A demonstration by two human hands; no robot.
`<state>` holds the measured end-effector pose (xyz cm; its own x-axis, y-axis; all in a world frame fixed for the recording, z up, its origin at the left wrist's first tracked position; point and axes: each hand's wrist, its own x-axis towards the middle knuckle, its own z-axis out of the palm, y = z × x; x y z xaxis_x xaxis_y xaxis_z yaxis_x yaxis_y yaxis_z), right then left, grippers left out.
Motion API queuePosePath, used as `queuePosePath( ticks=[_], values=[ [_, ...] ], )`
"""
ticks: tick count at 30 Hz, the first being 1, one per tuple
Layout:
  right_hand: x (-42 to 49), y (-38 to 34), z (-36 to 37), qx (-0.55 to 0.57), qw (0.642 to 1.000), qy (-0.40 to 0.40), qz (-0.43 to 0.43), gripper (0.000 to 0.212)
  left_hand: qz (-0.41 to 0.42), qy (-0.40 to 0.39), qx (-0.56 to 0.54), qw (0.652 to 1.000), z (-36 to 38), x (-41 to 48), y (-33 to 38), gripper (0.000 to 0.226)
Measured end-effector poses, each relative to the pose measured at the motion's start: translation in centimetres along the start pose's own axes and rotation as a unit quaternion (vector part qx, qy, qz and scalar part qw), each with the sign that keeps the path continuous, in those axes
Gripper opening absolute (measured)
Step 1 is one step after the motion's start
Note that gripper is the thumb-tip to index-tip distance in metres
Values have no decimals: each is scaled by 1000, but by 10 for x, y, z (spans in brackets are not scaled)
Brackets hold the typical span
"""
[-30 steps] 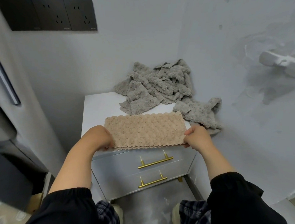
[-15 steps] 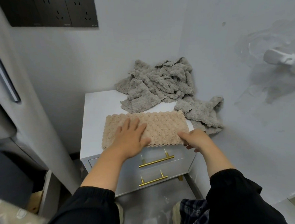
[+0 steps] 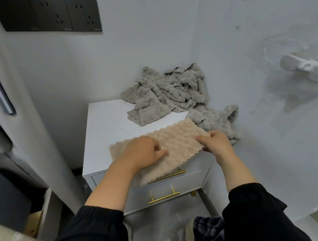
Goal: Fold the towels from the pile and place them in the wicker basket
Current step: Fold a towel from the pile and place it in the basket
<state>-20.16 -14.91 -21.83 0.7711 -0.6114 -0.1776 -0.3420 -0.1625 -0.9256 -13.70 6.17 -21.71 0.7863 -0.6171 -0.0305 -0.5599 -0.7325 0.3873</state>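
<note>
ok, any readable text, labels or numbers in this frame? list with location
No legible text in view.
Socket plates: small pale mark near each plate's lower edge, too small and blurred to read.
Beige towel, grey towels, cabinet: no print or labels visible.

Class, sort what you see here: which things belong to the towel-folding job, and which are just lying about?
Part of the job: beige towel, held by left hand and right hand; grey towel pile; loose grey towel beside it. The wicker basket is not in view.
Just there: white cabinet, gold drawer handles, black wall sockets, white wall holder.
</note>
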Motion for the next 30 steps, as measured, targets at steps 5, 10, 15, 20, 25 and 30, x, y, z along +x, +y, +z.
queuePosePath(
  ticks=[5, 10, 15, 20, 25, 30],
  values=[
    [-11, -14, 0, 132, 989, -44, -57, 31, -50, 119, -149, 980, -7, -5, 1, 24],
    [-22, -21, 1, 102, 973, -150, -145, 36, -35, 52, -378, 924, -17, -3, -10, 77],
    [-25, -22, 3, 103, 975, -122, -151, 35, 3, -96, -393, 915, -10, -8, -10, 103],
    [-27, -24, 4, 124, 973, -104, -166, 37, -87, 29, -438, 894, -4, 0, -4, 34],
    [-28, -28, 4, 47, 976, -116, -177, 42, -72, 80, -539, 835, -13, -3, 6, 13],
    [-22, -23, -5, -123, 968, -197, -92, 16, -52, 100, -473, 874, -14, -8, 10, 19]
  ],
)
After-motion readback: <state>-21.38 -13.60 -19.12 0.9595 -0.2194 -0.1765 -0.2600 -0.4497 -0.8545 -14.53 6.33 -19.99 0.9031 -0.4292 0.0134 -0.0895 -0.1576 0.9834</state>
